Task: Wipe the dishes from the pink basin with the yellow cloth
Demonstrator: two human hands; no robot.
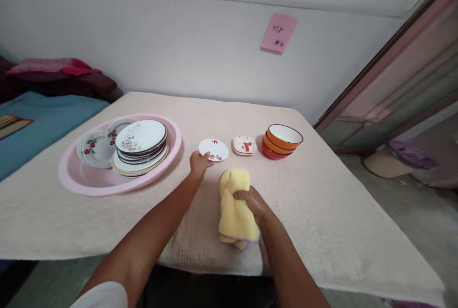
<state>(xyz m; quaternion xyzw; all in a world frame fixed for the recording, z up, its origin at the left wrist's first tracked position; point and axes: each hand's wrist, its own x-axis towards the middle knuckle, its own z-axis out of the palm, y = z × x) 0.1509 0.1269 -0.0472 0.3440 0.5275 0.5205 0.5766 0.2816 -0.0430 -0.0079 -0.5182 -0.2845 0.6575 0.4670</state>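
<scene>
My left hand point(200, 162) grips the near left edge of a small white plate point(214, 148) with red flowers, thumb on top. I cannot tell whether the plate rests on the cloth or is slightly raised. A yellow towel point(234, 217) with a purple edge hangs bunched in my right hand point(253, 203), nearer to me. Just right of the plate lie small square dishes point(246, 139) with a red pattern, stacked together. Beyond them stands a stack of bowls point(285, 135), orange ones above a red one.
A pink basin point(66, 176) on the left holds several stacked plates point(141, 136). Everything stands on a table with a cream cloth point(322, 222). Behind it is a white wall with a pink note point(279, 33). A bin point(388, 162) is on the floor at the right.
</scene>
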